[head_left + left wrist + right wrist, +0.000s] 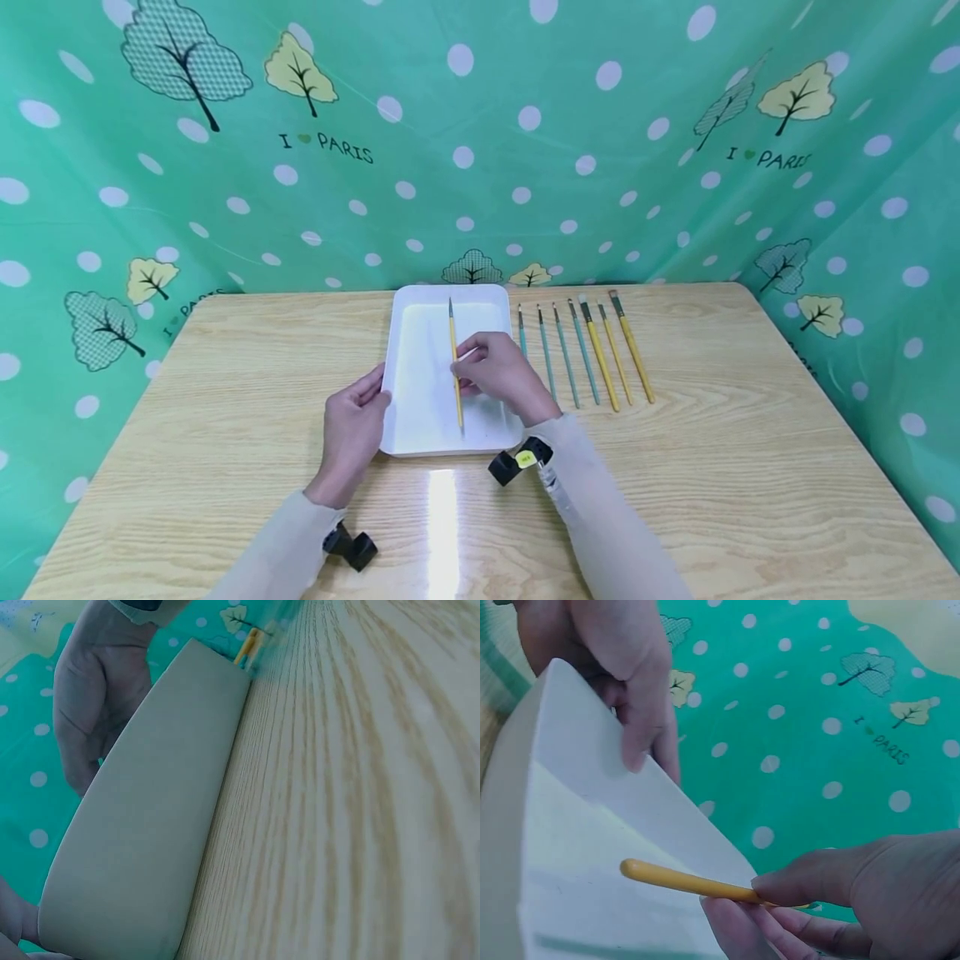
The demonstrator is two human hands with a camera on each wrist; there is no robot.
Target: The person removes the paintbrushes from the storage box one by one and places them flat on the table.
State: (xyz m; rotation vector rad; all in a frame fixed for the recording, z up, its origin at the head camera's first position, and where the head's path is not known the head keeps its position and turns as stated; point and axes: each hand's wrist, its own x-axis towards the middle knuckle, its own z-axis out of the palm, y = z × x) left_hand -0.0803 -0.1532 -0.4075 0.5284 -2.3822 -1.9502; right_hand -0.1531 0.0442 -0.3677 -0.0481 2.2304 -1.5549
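A white rectangular tray (411, 440) lies flat on the table. My left hand (355, 427) grips its left wall; in the right wrist view a left fingertip laps over the rim. Above the tray, my right hand (498, 371) pinches a yellow-handled paintbrush (453, 333) between thumb and fingers. The brush's dark pointed bristles face the far side and its rounded handle end (649, 871) faces me. Whether the brush touches the tray floor I cannot tell. In the left wrist view the tray's outer wall (150, 802) hides the brush.
Right of the tray several paintbrushes lie in a row, bristles away from me: thin teal-handled brushes (566, 354) nearer the tray, then yellow-handled brushes (633, 350). The wooden table (750, 467) ends at a green dotted curtain (420, 150) behind and at the sides.
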